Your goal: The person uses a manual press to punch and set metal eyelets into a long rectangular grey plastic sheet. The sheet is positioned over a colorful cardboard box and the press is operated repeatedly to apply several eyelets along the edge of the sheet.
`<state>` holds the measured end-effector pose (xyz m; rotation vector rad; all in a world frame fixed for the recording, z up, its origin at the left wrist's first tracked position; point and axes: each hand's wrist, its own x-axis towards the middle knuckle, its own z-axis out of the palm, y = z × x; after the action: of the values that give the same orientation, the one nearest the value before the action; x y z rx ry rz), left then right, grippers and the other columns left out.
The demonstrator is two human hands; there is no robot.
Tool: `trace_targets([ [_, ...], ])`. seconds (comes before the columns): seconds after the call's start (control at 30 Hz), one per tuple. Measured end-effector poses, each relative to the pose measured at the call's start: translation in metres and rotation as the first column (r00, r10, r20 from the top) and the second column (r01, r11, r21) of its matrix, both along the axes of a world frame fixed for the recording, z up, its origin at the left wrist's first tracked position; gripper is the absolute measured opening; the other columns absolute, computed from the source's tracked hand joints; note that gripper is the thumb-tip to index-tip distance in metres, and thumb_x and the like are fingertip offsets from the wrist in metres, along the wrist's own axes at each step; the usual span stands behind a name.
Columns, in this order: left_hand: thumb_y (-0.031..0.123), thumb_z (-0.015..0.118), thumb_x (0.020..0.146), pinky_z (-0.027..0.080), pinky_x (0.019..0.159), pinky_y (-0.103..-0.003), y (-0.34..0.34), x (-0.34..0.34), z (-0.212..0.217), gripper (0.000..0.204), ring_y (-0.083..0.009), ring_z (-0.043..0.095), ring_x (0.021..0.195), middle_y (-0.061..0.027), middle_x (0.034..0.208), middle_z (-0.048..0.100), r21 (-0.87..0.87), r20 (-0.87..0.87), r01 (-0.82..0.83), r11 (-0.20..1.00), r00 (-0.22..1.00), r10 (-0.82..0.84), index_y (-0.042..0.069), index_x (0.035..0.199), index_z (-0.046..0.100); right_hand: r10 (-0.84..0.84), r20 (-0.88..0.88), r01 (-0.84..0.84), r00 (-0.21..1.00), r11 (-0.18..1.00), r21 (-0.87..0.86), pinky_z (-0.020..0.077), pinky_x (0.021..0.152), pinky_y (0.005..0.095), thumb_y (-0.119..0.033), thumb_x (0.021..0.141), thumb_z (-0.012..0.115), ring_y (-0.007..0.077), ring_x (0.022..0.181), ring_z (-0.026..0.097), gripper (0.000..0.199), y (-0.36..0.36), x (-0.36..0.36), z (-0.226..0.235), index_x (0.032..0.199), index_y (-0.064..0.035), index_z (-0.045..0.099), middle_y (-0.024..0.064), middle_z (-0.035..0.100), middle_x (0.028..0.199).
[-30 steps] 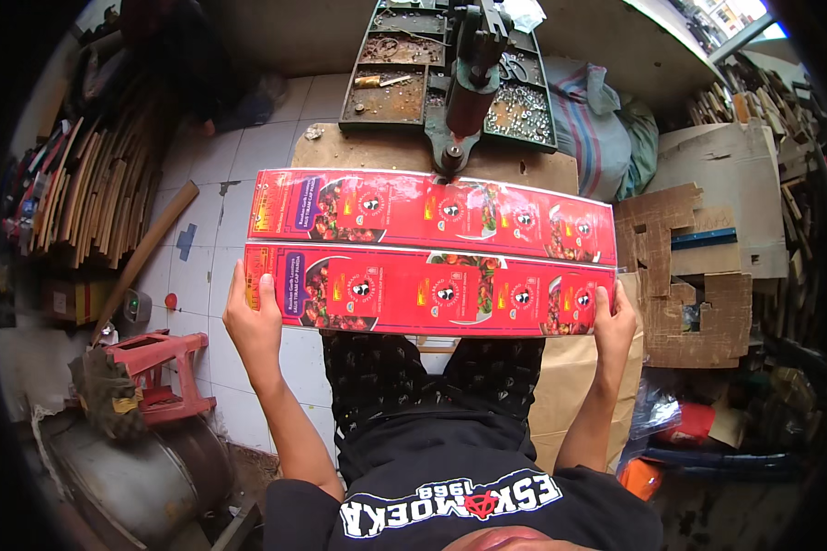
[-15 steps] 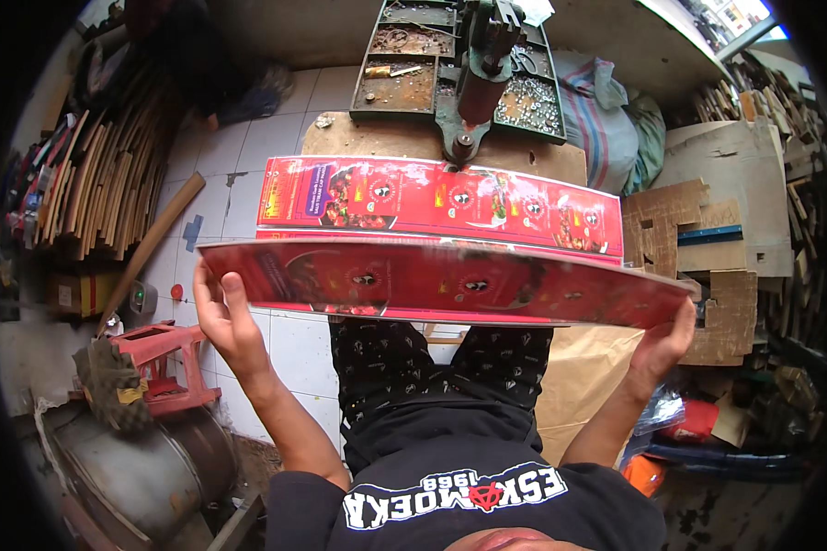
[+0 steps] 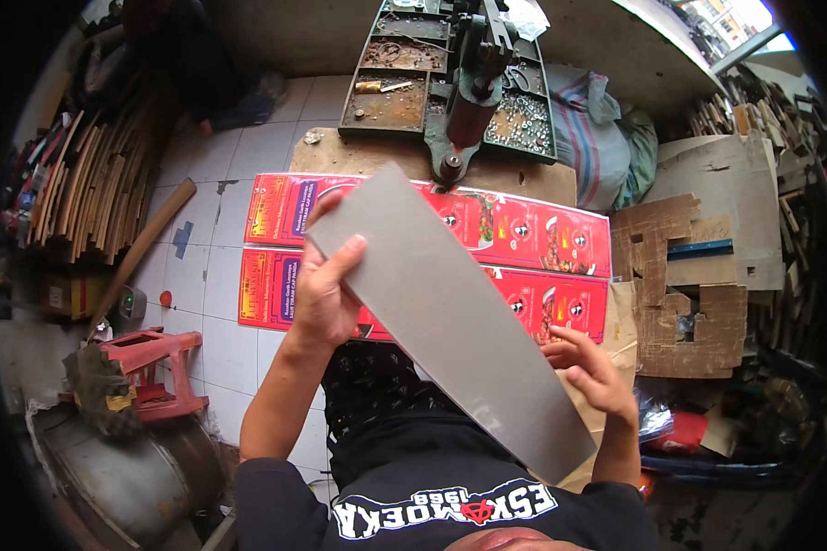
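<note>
A long, narrow cardboard strip [image 3: 450,317] is held in the centre of the frame, its plain grey side turned up, running diagonally from upper left to lower right. The surface is seen as flat, matt and unprinted, with straight cut edges. Its upper end is clasped by the left hand [image 3: 326,289], fingers closed over the edge and thumb on the grey face. Its lower part is touched along the right edge by the right hand [image 3: 590,365], fingers curled loosely against it; a firm grip there cannot be confirmed. Beneath the strip, two red printed cardboard strips [image 3: 524,230] are laid side by side on the floor. A green metal press [image 3: 469,101] is observed at upper centre.
</note>
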<state>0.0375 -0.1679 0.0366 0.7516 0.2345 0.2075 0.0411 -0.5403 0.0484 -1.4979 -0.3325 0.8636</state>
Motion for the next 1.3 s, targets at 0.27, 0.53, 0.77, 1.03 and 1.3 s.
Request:
trace_targets([
  [0.27, 0.012, 0.062, 0.095, 0.059, 0.086, -0.039, -0.016, 0.047, -0.017, 0.052, -0.0191, 0.061, 0.111, -0.0095, 0.125, 0.057, 0.065, -0.285, 0.330, 0.942, 0.911, -0.300, 0.007, 0.141, 0.037, -0.212, 0.382, 0.309, 0.900, 0.927, -0.214, 0.0409, 0.057, 0.0213, -0.005, 0.090, 0.065, 0.0075, 0.067, 0.051, 0.057, 0.028, -0.026, -0.023, 0.144, -0.0003, 0.045, 0.0065, 0.059, 0.084],
  [0.53, 0.016, 0.058, 0.097, 0.063, 0.066, -0.032, -0.010, 0.087, -0.022, 0.053, -0.0219, 0.071, 0.087, -0.0166, 0.106, 0.066, 0.253, -0.322, 0.524, 0.813, 0.839, -0.439, -0.002, 0.140, 0.035, -0.158, 0.547, 0.376, 0.822, 0.873, -0.312, 0.0311, 0.050, 0.0254, -0.003, 0.086, 0.068, 0.0086, 0.054, 0.036, 0.053, 0.026, 0.005, -0.029, 0.136, 0.0036, 0.053, 0.0041, 0.044, 0.067],
  [0.77, 0.015, 0.058, 0.096, 0.062, 0.059, -0.030, -0.011, 0.090, -0.036, 0.051, -0.0219, 0.072, 0.072, -0.0179, 0.093, 0.069, 0.297, -0.301, 0.489, 0.820, 0.863, -0.406, -0.002, 0.138, 0.035, -0.083, 0.547, 0.339, 0.833, 0.857, -0.388, 0.0341, 0.050, 0.0257, -0.002, 0.085, 0.068, 0.0098, 0.053, 0.039, 0.052, 0.025, 0.018, -0.030, 0.135, 0.0047, 0.054, 0.0062, 0.048, 0.066],
  [1.03, 0.012, 0.054, 0.096, 0.063, 0.061, -0.032, -0.010, 0.089, -0.035, 0.050, -0.0242, 0.072, 0.078, -0.0208, 0.096, 0.068, 0.283, -0.291, 0.492, 0.823, 0.862, -0.415, -0.003, 0.139, 0.033, -0.068, 0.551, 0.332, 0.832, 0.857, -0.394, 0.0359, 0.050, 0.0253, -0.001, 0.084, 0.068, 0.0107, 0.053, 0.041, 0.051, 0.025, 0.020, -0.028, 0.133, 0.0060, 0.055, 0.0089, 0.051, 0.068],
  [1.3, 0.013, 0.055, 0.095, 0.062, 0.057, -0.029, -0.013, 0.089, -0.037, 0.051, -0.0215, 0.072, 0.072, -0.0170, 0.092, 0.069, 0.271, -0.282, 0.464, 0.843, 0.876, -0.392, -0.001, 0.139, 0.034, -0.068, 0.548, 0.333, 0.834, 0.853, -0.401, 0.0355, 0.051, 0.0260, -0.003, 0.085, 0.068, 0.0109, 0.053, 0.040, 0.051, 0.026, 0.019, -0.028, 0.134, 0.0050, 0.055, 0.0079, 0.047, 0.066],
])
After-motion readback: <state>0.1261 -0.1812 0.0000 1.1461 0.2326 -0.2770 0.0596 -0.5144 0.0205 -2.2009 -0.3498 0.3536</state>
